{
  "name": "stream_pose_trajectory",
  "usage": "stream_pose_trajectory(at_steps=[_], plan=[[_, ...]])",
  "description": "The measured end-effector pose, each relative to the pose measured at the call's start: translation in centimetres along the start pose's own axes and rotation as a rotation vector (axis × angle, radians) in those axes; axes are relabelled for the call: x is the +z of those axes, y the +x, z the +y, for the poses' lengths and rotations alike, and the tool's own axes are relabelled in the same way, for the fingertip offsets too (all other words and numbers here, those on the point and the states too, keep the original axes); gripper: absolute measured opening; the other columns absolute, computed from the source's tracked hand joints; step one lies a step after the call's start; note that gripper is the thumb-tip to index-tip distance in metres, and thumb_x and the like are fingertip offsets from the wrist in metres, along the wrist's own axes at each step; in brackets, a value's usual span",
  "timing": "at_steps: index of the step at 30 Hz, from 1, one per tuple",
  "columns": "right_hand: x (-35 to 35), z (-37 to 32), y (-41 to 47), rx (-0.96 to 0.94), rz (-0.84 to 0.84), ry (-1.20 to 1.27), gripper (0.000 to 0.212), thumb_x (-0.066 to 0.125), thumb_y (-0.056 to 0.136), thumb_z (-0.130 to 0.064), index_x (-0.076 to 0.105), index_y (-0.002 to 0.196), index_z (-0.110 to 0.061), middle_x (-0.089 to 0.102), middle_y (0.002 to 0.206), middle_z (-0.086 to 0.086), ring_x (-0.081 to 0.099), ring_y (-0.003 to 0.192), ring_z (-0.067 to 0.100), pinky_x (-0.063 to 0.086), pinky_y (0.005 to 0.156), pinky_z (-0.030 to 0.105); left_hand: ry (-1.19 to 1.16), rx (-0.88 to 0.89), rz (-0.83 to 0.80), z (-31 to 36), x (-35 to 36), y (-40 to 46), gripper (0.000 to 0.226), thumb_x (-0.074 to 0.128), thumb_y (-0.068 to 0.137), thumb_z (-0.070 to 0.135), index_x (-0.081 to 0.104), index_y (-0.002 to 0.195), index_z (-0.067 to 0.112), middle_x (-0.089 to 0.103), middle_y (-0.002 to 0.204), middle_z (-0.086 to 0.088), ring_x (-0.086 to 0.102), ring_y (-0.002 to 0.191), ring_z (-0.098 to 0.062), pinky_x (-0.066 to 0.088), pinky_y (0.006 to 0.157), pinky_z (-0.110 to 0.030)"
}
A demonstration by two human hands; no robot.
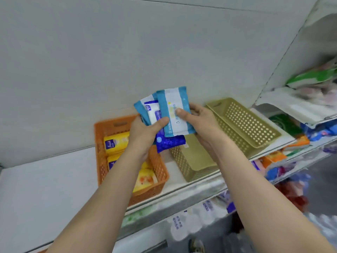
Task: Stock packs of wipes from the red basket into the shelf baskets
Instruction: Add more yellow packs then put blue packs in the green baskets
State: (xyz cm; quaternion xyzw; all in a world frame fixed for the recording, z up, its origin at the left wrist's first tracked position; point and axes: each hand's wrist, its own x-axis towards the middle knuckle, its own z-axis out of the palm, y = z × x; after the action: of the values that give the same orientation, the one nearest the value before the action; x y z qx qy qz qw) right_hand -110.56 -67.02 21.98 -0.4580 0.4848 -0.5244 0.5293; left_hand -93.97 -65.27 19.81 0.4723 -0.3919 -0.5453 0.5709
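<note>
A person's left hand [145, 130] holds a fanned stack of wipes packs [155, 114] above a white shelf [45, 189], its grip closed around a light-blue pack and a dark-blue pack [170, 143] beneath. The right hand [198, 121] pinches the front light-blue pack [175, 114], thumb on its face. Below sit an orange basket [158, 168] holding yellow packs [114, 143] and two olive baskets [244, 123], the nearer one [184, 165] directly under the hands
</note>
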Motion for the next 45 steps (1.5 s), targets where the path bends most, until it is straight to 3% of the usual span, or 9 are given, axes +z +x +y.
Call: stream_pose_trajectory(at_steps=[5,9,12,19,23,29,35,41,45], plan=[[-4.8,-1.0,5.3,0.111,-0.254,-0.084,0.053,0.074,0.084,-0.002,0.054,0.13,-0.018,0.073,0.111,0.016,0.072,0.098,0.034,0.058,0.087,0.047,-0.008,-0.014,0.197,-0.9,4.4,2.7,0.04,0.083,0.078,0.013,0.065,0.114,0.012,0.076,0.103,-0.004,0.075,0.087,-0.02,0.062,0.071,-0.037],[-7.2,-1.6,9.1,0.133,-0.22,0.042,0.046,0.073,0.081,0.006,0.059,0.122,-0.01,0.073,0.11,0.015,0.073,0.096,0.031,0.06,0.081,0.048,-0.076,-0.015,0.305,-1.3,7.9,4.2,0.042,0.079,0.081,0.014,0.062,0.119,0.01,0.075,0.106,-0.006,0.075,0.086,-0.018,0.058,0.062,-0.027],[-7.9,-1.3,10.9,0.161,-0.205,0.102,0.038,0.076,0.082,0.0,0.063,0.116,-0.008,0.075,0.107,0.007,0.074,0.095,0.022,0.061,0.07,0.034,-0.102,-0.011,0.376,-1.8,9.2,4.9,0.046,0.079,0.081,0.011,0.06,0.122,0.009,0.074,0.108,-0.007,0.075,0.088,-0.019,0.058,0.064,-0.028],[-9.4,-1.3,13.6,0.138,-0.286,0.03,0.042,0.079,0.082,-0.014,0.059,0.12,-0.012,0.074,0.107,0.01,0.073,0.093,0.022,0.059,0.077,0.038,-0.049,-0.04,0.415,-2.3,8.5,6.3,0.05,0.082,0.077,0.012,0.061,0.122,0.011,0.076,0.106,-0.005,0.075,0.089,-0.02,0.06,0.066,-0.031],[-9.8,-1.9,14.9,0.036,-0.345,-0.179,0.031,0.08,0.079,-0.005,0.067,0.106,-0.013,0.076,0.096,0.007,0.074,0.079,0.016,0.058,0.067,0.026,-0.018,-0.02,0.394,-2.2,7.9,7.1,0.048,0.082,0.077,0.008,0.061,0.12,0.011,0.075,0.105,-0.004,0.075,0.087,-0.019,0.06,0.065,-0.029],[-9.0,0.9,16.8,0.133,-0.275,-0.47,0.018,0.083,0.078,-0.013,0.071,0.091,-0.013,0.076,0.098,0.009,0.074,0.081,0.02,0.061,0.078,0.04,-0.064,0.004,0.504,-2.5,5.7,7.5,0.047,0.082,0.078,0.011,0.06,0.12,0.012,0.075,0.104,-0.004,0.075,0.082,-0.016,0.059,0.061,-0.028],[-6.7,3.9,17.3,0.089,-0.247,-1.073,0.045,0.08,0.082,-0.027,0.064,0.12,-0.01,0.067,0.118,0.008,0.064,0.11,0.026,0.05,0.094,0.034,-0.135,0.031,0.605,-2.7,2.7,7.0,0.05,0.082,0.079,0.019,0.058,0.123,0.016,0.074,0.104,0.001,0.075,0.085,-0.012,0.058,0.061,-0.025],[-4.9,9.5,16.6,0.186,-0.218,-1.121,0.044,0.072,0.09,-0.02,0.053,0.127,-0.005,0.062,0.129,0.015,0.06,0.118,0.031,0.046,0.092,0.031,-0.113,-0.006,0.574,-3.2,2.1,6.4,0.051,0.081,0.078,0.023,0.057,0.123,0.019,0.073,0.106,0.002,0.074,0.088,-0.011,0.058,0.063,-0.025],[-5.0,11.9,15.8,-0.021,-0.18,-1.308,0.046,0.07,0.09,-0.02,0.048,0.128,-0.006,0.056,0.129,0.015,0.057,0.116,0.034,0.047,0.093,0.038,-0.119,-0.004,0.564,-3.5,2.0,6.1,0.048,0.08,0.079,0.02,0.058,0.121,0.016,0.074,0.104,0.0,0.074,0.084,-0.01,0.057,0.06,-0.023]])
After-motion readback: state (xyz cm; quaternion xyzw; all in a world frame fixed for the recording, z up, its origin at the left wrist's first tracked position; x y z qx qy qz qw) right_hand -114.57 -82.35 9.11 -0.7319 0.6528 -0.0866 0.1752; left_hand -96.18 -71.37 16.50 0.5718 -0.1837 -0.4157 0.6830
